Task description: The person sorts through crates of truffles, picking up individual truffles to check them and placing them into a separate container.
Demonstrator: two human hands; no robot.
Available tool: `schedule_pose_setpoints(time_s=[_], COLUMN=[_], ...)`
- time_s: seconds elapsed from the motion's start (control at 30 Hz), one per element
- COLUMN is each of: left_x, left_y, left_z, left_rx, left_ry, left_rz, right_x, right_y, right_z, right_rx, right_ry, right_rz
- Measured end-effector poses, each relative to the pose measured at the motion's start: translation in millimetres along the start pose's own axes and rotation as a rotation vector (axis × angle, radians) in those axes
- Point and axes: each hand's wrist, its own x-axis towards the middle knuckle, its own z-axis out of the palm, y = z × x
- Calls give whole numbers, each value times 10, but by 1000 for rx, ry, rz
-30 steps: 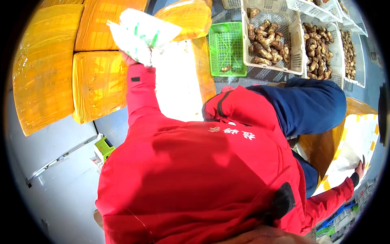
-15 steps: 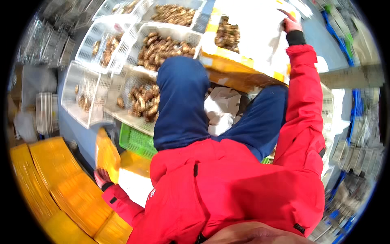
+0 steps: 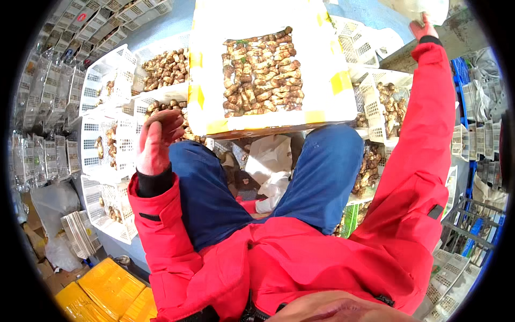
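My left hand (image 3: 156, 142) is raised above my left knee, fingers spread and holding nothing. Beside it, a white foam box (image 3: 330, 107) with yellow tape spans the far side of my knees. Brown-and-white mushrooms (image 3: 263, 75) lie in packed rows on its bright white surface. At the far right, my outstretched right hand (image 3: 422, 29) has its fingers on a whitish translucent plastic bag (image 3: 433, 9); it looks closed on the bag's edge, though the fingertips are small and partly lost in glare.
White mesh baskets (image 3: 86, 134) of mushrooms stand left of the box, with more baskets (image 3: 376, 88) on its right. Yellow-wrapped boxes (image 3: 112, 287) are stacked at the lower left. White paper (image 3: 270, 155) lies between my legs. A grey ledge (image 3: 402, 51) crosses the far right.
My left hand has come up from the yellow boxes to beside the foam box. My right hand now meets the plastic bag. The view has turned, bringing the foam box to the middle.
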Motion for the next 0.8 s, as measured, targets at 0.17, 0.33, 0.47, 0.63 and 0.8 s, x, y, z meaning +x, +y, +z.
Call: schedule_pose_setpoints(time_s=[0.17, 0.33, 0.47, 0.63, 0.8], left_x=[138, 353, 351, 289, 351], left_y=[-113, -358, -431, -522, -649], left_z=[136, 198, 106, -250, 59], left_rx=[101, -41, -190, -180, 168], left_ry=[-8, 27, 48, 211, 152], left_rz=[-200, -247, -236, -306, -273], right_x=[-259, -230, -733, -597, -507], right_y=[1008, 1093, 1461, 1935, 2327], right_z=[-26, 244, 829, 582, -75], right_rx=[-470, -480, -680, -805, -919], right_ry=[6, -376, -611, -551, -474], right_rz=[122, 99, 117, 102, 144])
